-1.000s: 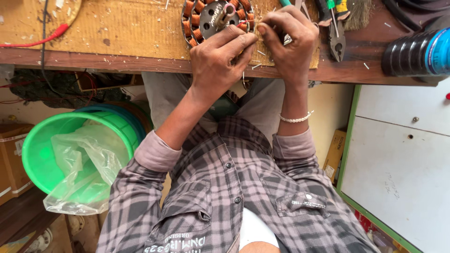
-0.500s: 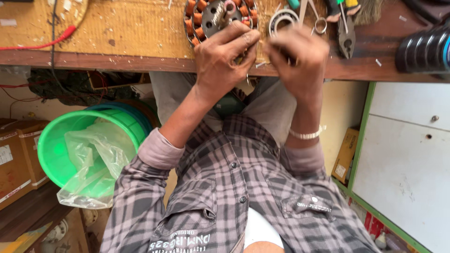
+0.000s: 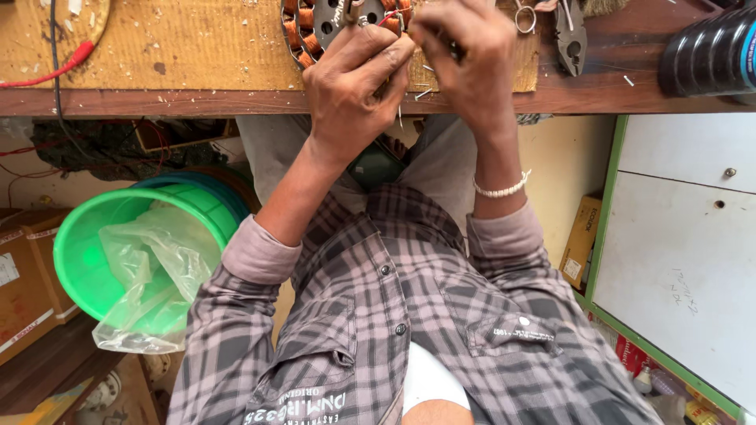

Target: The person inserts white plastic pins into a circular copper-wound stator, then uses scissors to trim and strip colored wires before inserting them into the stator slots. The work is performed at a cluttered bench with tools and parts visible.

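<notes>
A round motor stator (image 3: 315, 31) with copper windings lies on a sheet of brown cardboard (image 3: 189, 39) at the edge of the wooden bench (image 3: 614, 75). My left hand (image 3: 354, 86) is at the stator's near rim, with its fingers pinched on a thin wire lead that comes off the stator. Just to the right, my right hand (image 3: 465, 67), with a white bracelet at its wrist, has its fingers closed on the same bunch of thin leads. Where the fingertips meet the wire is partly hidden by the hands. A short red lead (image 3: 387, 19) shows between them.
Pliers (image 3: 571, 35) and a small metal ring (image 3: 526, 20) lie right of the hands. A black bottle (image 3: 709, 51) lies at the bench's right end. A red cable (image 3: 47, 75) is at the left. Below are a green bucket (image 3: 87, 252) with a plastic bag, cardboard boxes (image 3: 24, 299) and a white cabinet (image 3: 685, 236).
Both hands have moved further up onto the stator's rim and closer together. The right hand has shifted left from the cardboard's edge toward the leads.
</notes>
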